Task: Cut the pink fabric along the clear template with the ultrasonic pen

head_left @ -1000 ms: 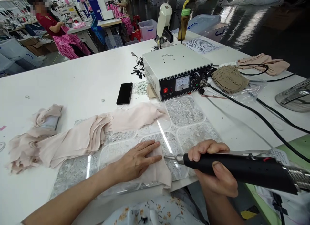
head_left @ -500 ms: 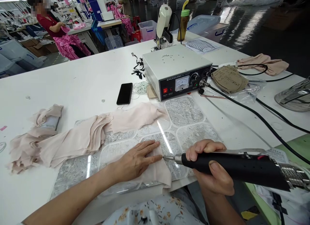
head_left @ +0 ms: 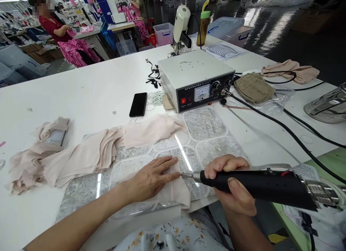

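My left hand (head_left: 155, 179) lies flat with fingers stretched out, pressing a pale pink piece of fabric (head_left: 180, 191) onto a glossy grey marble-patterned mat (head_left: 83, 197). My right hand (head_left: 232, 189) is wrapped round the black body of a handheld ultrasonic welding gun (head_left: 259, 186). The gun lies nearly level, and its thin metal tip (head_left: 186, 175) points left. That tip meets the fabric's edge close to my left index fingertip; whether it touches the finger I cannot tell. Beyond my left hand lies a fanned stack of pale pink fabric pieces (head_left: 89, 150).
Behind the mat stands a control box (head_left: 194, 78) with a dial, a black cable (head_left: 273, 121) running from it to the right. A phone (head_left: 138, 104), brown card templates (head_left: 254, 88), a glass jar (head_left: 324, 105) and a bottle (head_left: 203, 29) are on the table. A person in red works far left.
The whole view has shifted slightly. My right hand and the rear of the welding gun sit a little further left. The tip remains at the fabric edge, and my left hand stays flat.
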Available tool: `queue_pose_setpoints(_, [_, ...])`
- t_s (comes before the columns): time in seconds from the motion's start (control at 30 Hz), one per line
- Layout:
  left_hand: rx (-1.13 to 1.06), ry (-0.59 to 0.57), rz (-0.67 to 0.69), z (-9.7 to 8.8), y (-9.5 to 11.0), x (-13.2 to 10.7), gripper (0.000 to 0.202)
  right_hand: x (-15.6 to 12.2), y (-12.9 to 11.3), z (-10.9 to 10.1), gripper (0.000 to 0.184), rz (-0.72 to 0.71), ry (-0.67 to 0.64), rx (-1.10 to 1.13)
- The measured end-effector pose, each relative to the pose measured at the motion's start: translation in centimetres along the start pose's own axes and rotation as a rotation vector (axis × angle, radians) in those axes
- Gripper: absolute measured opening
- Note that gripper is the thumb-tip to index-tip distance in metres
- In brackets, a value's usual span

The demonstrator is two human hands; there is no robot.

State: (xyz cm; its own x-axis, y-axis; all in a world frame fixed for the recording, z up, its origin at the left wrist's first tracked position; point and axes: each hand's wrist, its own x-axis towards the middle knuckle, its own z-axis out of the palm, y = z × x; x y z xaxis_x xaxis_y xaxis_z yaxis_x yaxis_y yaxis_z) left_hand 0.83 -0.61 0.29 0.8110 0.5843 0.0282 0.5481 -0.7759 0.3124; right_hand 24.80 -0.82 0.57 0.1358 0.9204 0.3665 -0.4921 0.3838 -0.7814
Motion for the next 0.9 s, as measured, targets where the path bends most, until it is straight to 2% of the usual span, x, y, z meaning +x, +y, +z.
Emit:
queue_pose_setpoints(0.2, [-0.001, 0.013, 0.012, 0.3, -0.1, -0.2, 0.044, -0.2, -0.6, -0.8, 0.012, 0.039, 0.14, 0.05])
queue_pose_setpoints(0.4, [0.014, 0.011, 0.019, 0.1, -0.3, -0.2, 0.044, -0.7, -0.1, -1.5, 0.012, 0.034, 0.166, 0.13])
queue_pose_setpoints(0.63, [0.086, 0.165, 0.052, 0.3, 0.6, -0.8, 0.04, -1.1, 0.3, -0.6, 0.013, 0.042, 0.165, 0.201])
queue_pose_setpoints(0.77, [0.127, 0.084, 0.014, 1.0, 1.4, -1.9, 0.041, -1.2, 0.1, -0.6, 0.014, 0.054, 0.135, 0.23])
queue_pose_setpoints(0.9, [0.175, 0.021, 0.011, 0.9, 0.6, -2.2, 0.046, -1.1, 0.2, -1.0, 0.013, 0.137, 0.104, 0.237])
